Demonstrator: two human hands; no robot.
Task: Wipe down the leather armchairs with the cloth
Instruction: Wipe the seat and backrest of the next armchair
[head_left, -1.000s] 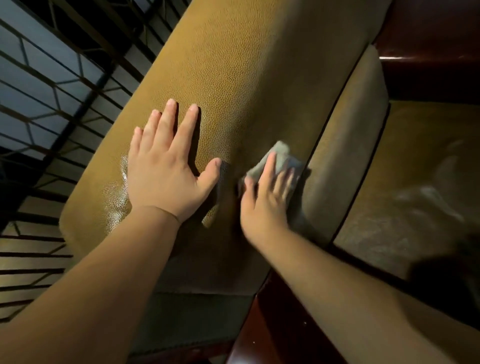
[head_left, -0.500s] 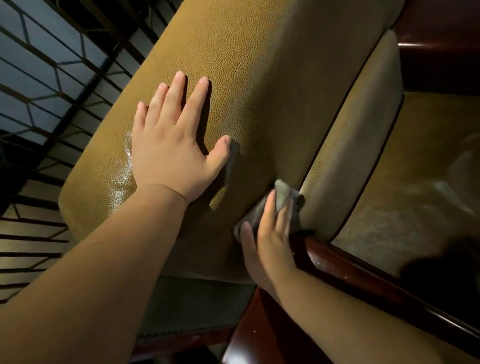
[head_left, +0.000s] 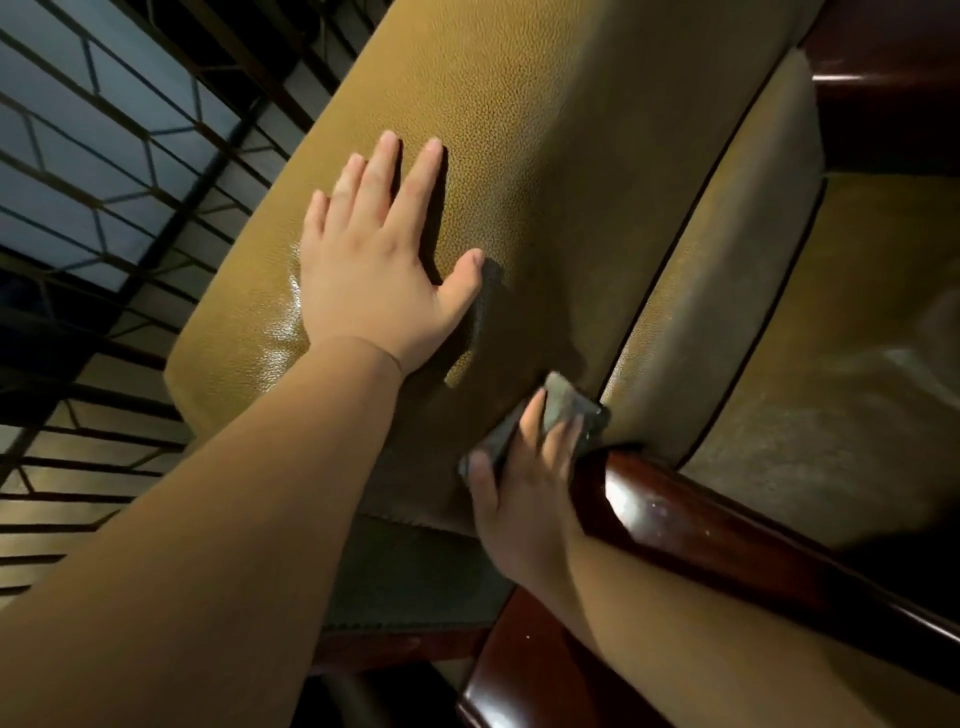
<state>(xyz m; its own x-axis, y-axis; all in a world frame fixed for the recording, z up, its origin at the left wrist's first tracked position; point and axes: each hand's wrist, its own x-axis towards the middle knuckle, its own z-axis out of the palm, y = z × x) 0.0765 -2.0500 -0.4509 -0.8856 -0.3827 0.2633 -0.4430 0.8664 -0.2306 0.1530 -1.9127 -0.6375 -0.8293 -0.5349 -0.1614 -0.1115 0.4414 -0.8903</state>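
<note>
A tan leather armchair (head_left: 561, 135) fills the view, seen from behind and above its backrest. My left hand (head_left: 379, 260) lies flat on the back of the backrest, fingers straight and spread. My right hand (head_left: 524, 488) presses a small grey cloth (head_left: 563, 402) against the lower edge of the backrest, just where the dark wooden armrest (head_left: 701, 519) meets it. Its fingers lie straight over the cloth, and most of the cloth is hidden under them.
The seat cushion (head_left: 857, 364) lies to the right, with a darker chair part (head_left: 893, 83) at the top right. A dark metal window grille (head_left: 104, 171) stands close on the left. Below the backrest runs a greenish fabric strip (head_left: 415, 582).
My right hand has slid the cloth down the backrest, from beside my left thumb to the armrest joint. My left hand has stayed pressed flat on the leather.
</note>
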